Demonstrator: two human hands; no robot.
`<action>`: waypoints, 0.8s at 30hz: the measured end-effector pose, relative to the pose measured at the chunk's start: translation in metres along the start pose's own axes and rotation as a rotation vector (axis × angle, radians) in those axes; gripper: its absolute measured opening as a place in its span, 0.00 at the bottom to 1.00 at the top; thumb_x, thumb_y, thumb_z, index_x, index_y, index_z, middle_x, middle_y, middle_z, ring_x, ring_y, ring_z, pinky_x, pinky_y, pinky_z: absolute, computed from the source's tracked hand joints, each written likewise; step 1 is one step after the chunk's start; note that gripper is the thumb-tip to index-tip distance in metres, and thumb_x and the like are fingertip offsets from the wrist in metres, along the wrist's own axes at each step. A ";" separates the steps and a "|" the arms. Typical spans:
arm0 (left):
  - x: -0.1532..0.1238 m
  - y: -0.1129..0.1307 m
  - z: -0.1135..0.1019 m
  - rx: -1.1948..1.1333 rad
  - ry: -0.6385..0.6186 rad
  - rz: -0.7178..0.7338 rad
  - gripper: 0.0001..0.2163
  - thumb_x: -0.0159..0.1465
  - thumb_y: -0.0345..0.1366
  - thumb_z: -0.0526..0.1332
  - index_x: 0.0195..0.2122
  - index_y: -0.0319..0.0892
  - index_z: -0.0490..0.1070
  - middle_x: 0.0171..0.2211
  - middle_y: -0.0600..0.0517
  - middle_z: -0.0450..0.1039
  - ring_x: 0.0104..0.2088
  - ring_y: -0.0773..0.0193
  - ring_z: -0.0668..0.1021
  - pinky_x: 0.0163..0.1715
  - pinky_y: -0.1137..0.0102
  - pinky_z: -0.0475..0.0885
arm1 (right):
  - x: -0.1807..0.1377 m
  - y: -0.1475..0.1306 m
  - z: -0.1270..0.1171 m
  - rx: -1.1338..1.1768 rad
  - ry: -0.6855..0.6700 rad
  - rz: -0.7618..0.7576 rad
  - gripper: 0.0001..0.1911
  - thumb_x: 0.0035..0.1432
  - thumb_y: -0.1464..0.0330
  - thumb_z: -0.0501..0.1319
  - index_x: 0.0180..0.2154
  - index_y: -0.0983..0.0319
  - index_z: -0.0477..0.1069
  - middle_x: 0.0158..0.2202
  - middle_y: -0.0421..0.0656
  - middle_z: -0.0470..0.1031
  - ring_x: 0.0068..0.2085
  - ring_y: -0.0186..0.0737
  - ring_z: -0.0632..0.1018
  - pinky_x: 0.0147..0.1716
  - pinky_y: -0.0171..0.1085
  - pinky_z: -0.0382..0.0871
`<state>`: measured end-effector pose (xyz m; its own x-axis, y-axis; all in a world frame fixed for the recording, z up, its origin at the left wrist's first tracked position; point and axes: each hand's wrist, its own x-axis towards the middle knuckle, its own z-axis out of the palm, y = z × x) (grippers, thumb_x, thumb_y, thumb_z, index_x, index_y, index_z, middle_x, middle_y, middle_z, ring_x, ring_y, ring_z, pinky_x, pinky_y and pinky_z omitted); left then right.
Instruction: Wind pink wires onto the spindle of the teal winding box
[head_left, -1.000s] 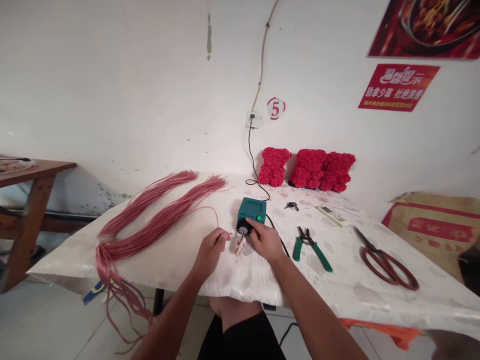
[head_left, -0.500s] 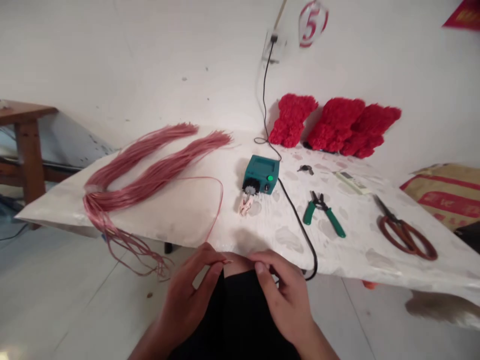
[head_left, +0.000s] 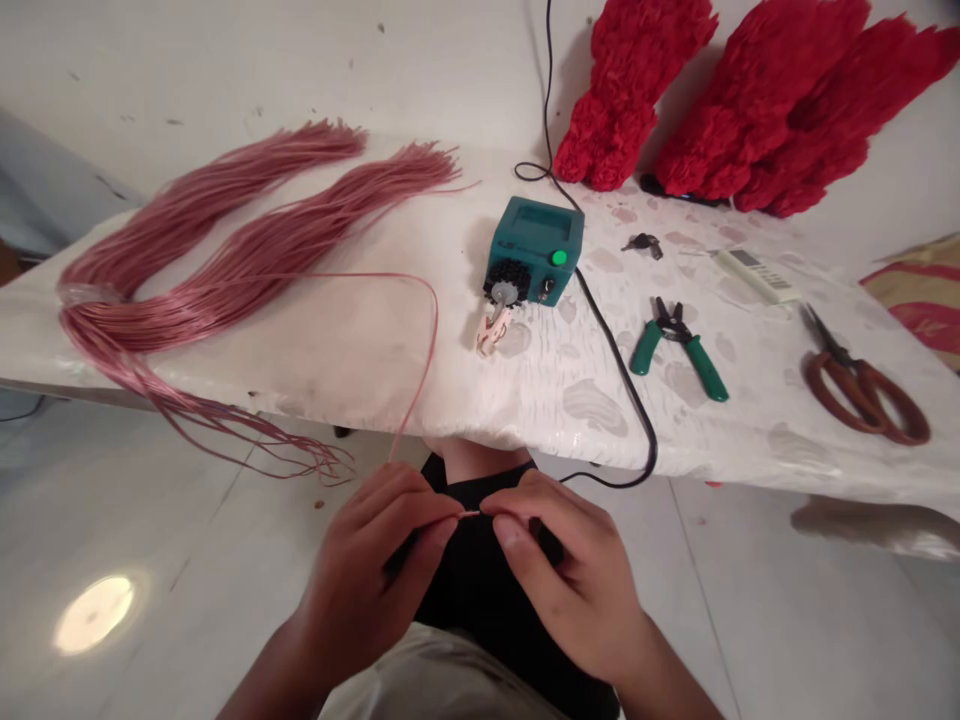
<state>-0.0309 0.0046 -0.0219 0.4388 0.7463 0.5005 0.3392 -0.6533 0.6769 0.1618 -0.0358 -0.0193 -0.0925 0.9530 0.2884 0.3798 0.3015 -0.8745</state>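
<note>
My left hand (head_left: 382, 565) pinches a thin pink wire (head_left: 436, 340) between thumb and forefinger. A short tip of it pokes out toward my right hand (head_left: 570, 570), whose thumb and forefinger are closed at that end. Both hands are above my lap, just off the table's front edge. From the left hand the wire runs up over the edge and curves left to a large bundle of pink wires (head_left: 247, 280), tied at its left end. A small teal machine (head_left: 536, 250) with a green button stands beyond the hands, a pinkish clip (head_left: 491, 330) at its front.
On the right of the table (head_left: 360, 370) lie green-handled wire strippers (head_left: 679, 345), brown-handled scissors (head_left: 862, 390), keys (head_left: 643, 245) and a pale remote-like object (head_left: 757, 275). Red fluffy shapes (head_left: 765, 100) stand by the wall. A black cable (head_left: 619, 350) loops over the front edge.
The view has tilted down and come closer to the table. My right fingers have moved in to the wire's tip, narrowing the gap between my hands.
</note>
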 end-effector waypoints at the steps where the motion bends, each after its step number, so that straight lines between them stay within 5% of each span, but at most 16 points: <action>1: -0.001 -0.001 0.001 0.022 0.016 0.033 0.08 0.65 0.20 0.59 0.39 0.38 0.74 0.30 0.53 0.72 0.32 0.69 0.73 0.34 0.72 0.70 | -0.002 -0.001 0.000 -0.010 0.010 0.011 0.06 0.65 0.72 0.59 0.40 0.59 0.75 0.29 0.36 0.71 0.29 0.29 0.73 0.28 0.30 0.66; 7: -0.004 -0.003 0.005 0.083 0.036 0.141 0.08 0.63 0.18 0.62 0.40 0.35 0.75 0.30 0.51 0.73 0.31 0.66 0.71 0.34 0.67 0.68 | -0.005 -0.001 0.005 -0.030 0.074 0.076 0.05 0.64 0.72 0.61 0.40 0.59 0.76 0.27 0.36 0.69 0.27 0.29 0.72 0.26 0.29 0.67; 24: -0.008 -0.007 0.010 0.113 0.005 0.145 0.08 0.63 0.18 0.62 0.39 0.36 0.74 0.30 0.51 0.74 0.31 0.65 0.71 0.32 0.65 0.66 | -0.004 -0.002 0.006 -0.064 0.107 0.004 0.06 0.61 0.76 0.62 0.35 0.60 0.74 0.25 0.35 0.64 0.24 0.27 0.69 0.22 0.28 0.64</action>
<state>-0.0286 0.0024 -0.0359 0.4856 0.6439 0.5912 0.3644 -0.7639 0.5326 0.1557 -0.0398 -0.0205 0.0068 0.9446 0.3283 0.4383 0.2923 -0.8500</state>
